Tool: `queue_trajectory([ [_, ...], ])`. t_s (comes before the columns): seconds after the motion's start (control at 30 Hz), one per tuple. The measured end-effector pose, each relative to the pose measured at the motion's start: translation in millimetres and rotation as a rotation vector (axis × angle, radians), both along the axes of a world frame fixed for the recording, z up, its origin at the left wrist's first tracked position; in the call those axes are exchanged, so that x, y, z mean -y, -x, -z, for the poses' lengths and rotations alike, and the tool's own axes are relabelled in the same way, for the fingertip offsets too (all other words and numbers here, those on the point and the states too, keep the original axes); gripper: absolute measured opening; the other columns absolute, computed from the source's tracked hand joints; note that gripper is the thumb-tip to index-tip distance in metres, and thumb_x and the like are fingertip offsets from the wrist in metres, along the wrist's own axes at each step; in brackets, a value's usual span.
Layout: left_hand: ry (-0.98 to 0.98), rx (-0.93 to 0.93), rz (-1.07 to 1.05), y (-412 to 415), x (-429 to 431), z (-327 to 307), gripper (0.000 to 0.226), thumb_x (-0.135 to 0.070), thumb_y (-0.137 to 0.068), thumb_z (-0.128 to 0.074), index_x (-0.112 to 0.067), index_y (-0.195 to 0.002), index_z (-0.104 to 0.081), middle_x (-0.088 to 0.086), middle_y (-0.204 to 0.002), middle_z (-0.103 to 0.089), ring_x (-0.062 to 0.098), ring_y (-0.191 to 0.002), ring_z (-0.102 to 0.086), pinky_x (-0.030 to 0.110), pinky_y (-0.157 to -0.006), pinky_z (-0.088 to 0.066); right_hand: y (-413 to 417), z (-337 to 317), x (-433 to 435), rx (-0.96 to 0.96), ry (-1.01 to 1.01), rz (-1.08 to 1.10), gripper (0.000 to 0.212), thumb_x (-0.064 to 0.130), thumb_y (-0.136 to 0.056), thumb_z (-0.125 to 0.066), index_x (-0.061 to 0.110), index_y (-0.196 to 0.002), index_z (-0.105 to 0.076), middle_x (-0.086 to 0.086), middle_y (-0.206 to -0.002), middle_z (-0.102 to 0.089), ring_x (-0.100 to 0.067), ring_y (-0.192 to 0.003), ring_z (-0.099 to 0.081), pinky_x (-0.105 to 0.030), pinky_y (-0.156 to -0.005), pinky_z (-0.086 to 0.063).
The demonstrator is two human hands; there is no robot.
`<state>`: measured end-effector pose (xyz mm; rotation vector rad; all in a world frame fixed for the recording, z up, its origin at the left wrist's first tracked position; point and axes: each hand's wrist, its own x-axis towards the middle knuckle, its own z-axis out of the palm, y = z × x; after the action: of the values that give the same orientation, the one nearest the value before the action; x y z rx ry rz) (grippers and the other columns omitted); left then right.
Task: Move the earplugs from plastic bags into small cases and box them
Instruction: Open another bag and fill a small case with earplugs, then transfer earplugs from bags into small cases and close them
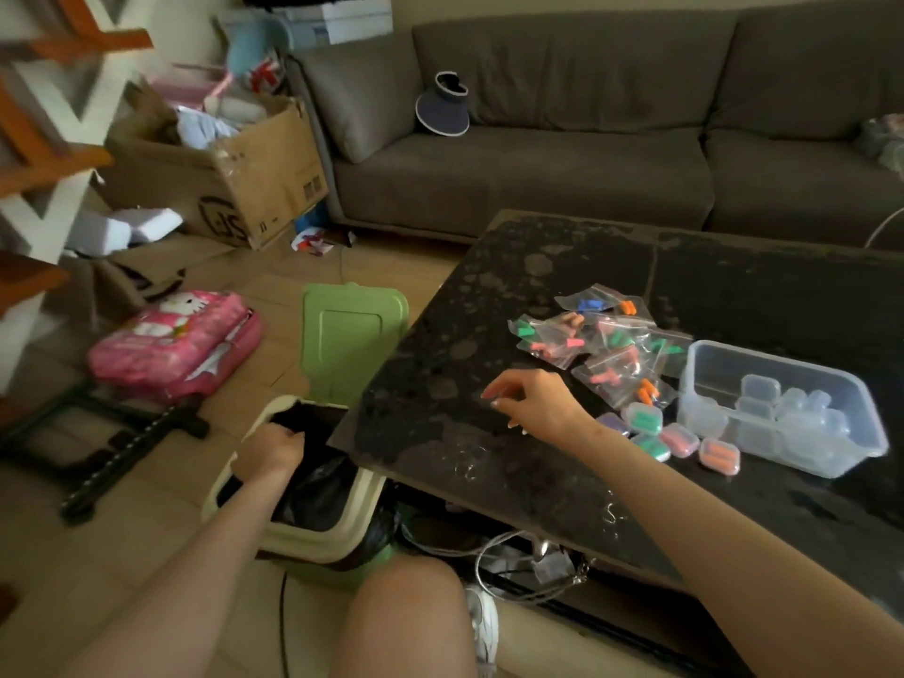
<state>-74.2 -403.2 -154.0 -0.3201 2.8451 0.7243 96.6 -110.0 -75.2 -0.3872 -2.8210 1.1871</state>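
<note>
Several clear plastic bags with coloured earplugs lie in a heap on the dark table. Just right of them stands a clear plastic box holding empty small cases. Several filled small cases sit in front of the box on the table. My right hand hovers over the table left of the cases, fingers apart, holding nothing. My left hand reaches down into the open green bin beside the table, fingers curled; anything in it is hidden.
The bin's green lid stands open. A pink bag and a black stand lie on the floor at left. A cardboard box and a grey sofa are behind. Cables hang under the table's front edge.
</note>
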Motion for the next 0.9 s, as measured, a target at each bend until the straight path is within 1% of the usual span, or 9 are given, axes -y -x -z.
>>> queue_trajectory([
  [0.17, -0.104, -0.22, 0.065, -15, -54, -51, 0.021, -0.011, -0.091, -0.051, -0.007, -0.101, -0.069, 0.017, -0.108, -0.067, 0.039, -0.103, -0.059, 0.038, -0.085, -0.048, -16, -7, -13, -0.026, -0.045, 0.044, 0.014, 0.014, -0.092, -0.06, 0.019, -0.103, -0.068, -0.003, -0.099, -0.068, -0.009, -0.073, -0.06, -0.02, -0.068, -0.05],
  [0.27, -0.144, -0.411, 0.262, -34, -110, -82, 0.017, -0.011, -0.093, -0.052, -0.009, -0.105, -0.065, 0.014, -0.105, -0.067, 0.034, -0.098, -0.062, 0.038, -0.075, -0.048, -33, -13, -25, -0.029, -0.077, 0.087, 0.015, 0.015, -0.091, -0.061, 0.02, -0.102, -0.069, -0.002, -0.099, -0.07, -0.009, -0.075, -0.061, -0.026, -0.076, -0.053],
  [0.33, -0.195, -0.461, 0.447, -51, -157, -94, 0.013, -0.014, -0.093, -0.053, -0.012, -0.103, -0.062, 0.009, -0.103, -0.068, 0.029, -0.095, -0.062, 0.037, -0.073, -0.049, -49, -17, -37, -0.024, -0.09, 0.134, 0.016, 0.015, -0.091, -0.061, 0.02, -0.104, -0.069, 0.0, -0.099, -0.069, -0.008, -0.078, -0.061, -0.023, -0.076, -0.051],
  [0.47, -0.194, -0.292, 0.75, -92, -247, -90, 0.017, -0.026, -0.09, -0.061, -0.018, -0.104, -0.057, 0.0, -0.107, -0.066, 0.019, -0.101, -0.061, 0.032, -0.077, -0.048, -79, -21, -60, -0.02, -0.086, 0.253, 0.018, 0.011, -0.091, -0.06, 0.017, -0.103, -0.072, 0.004, -0.095, -0.067, -0.009, -0.083, -0.06, -0.017, -0.074, -0.043],
  [0.57, -0.253, -0.148, 0.905, -109, -297, -74, 0.049, -0.035, -0.084, -0.069, -0.017, -0.125, -0.05, 0.0, -0.128, -0.058, 0.019, -0.116, -0.056, 0.039, -0.095, -0.046, -96, -20, -72, -0.035, -0.059, 0.346, 0.017, 0.01, -0.09, -0.061, 0.018, -0.098, -0.073, 0.001, -0.098, -0.07, -0.011, -0.079, -0.063, -0.024, -0.078, -0.051],
  [0.63, -0.187, -0.183, 0.94, -114, -320, -66, 0.061, -0.039, -0.083, -0.068, -0.014, -0.134, -0.044, 0.003, -0.14, -0.049, 0.023, -0.127, -0.047, 0.041, -0.105, -0.037, -107, -18, -79, -0.052, -0.014, 0.413, 0.016, 0.01, -0.09, -0.062, 0.018, -0.099, -0.072, 0.002, -0.096, -0.069, -0.012, -0.08, -0.065, -0.029, -0.079, -0.056],
  [0.73, 0.002, -0.328, 0.915, -119, -339, -60, 0.056, -0.037, -0.084, -0.066, -0.014, -0.131, -0.047, 0.006, -0.14, -0.046, 0.027, -0.131, -0.039, 0.044, -0.105, -0.028, -118, -14, -83, -0.087, 0.042, 0.463, 0.016, 0.009, -0.089, -0.064, 0.015, -0.101, -0.072, 0.0, -0.093, -0.069, -0.011, -0.075, -0.064, -0.027, -0.074, -0.057],
  [0.8, 0.062, -0.355, 0.888, -121, -343, -60, 0.049, -0.036, -0.081, -0.07, -0.016, -0.123, -0.054, 0.005, -0.135, -0.051, 0.027, -0.128, -0.041, 0.043, -0.103, -0.031, -122, -13, -84, -0.101, 0.062, 0.475, 0.015, 0.009, -0.089, -0.064, 0.013, -0.101, -0.072, -0.001, -0.09, -0.068, -0.012, -0.073, -0.064, -0.024, -0.069, -0.056],
  [0.9, 0.076, -0.395, 0.864, -123, -342, -62, 0.025, -0.033, -0.082, -0.069, -0.019, -0.102, -0.065, 0.005, -0.119, -0.061, 0.025, -0.118, -0.05, 0.039, -0.096, -0.036, -125, -10, -84, -0.126, 0.093, 0.482, 0.015, 0.009, -0.09, -0.063, 0.013, -0.099, -0.073, -0.002, -0.092, -0.069, -0.01, -0.07, -0.063, -0.016, -0.061, -0.052],
])
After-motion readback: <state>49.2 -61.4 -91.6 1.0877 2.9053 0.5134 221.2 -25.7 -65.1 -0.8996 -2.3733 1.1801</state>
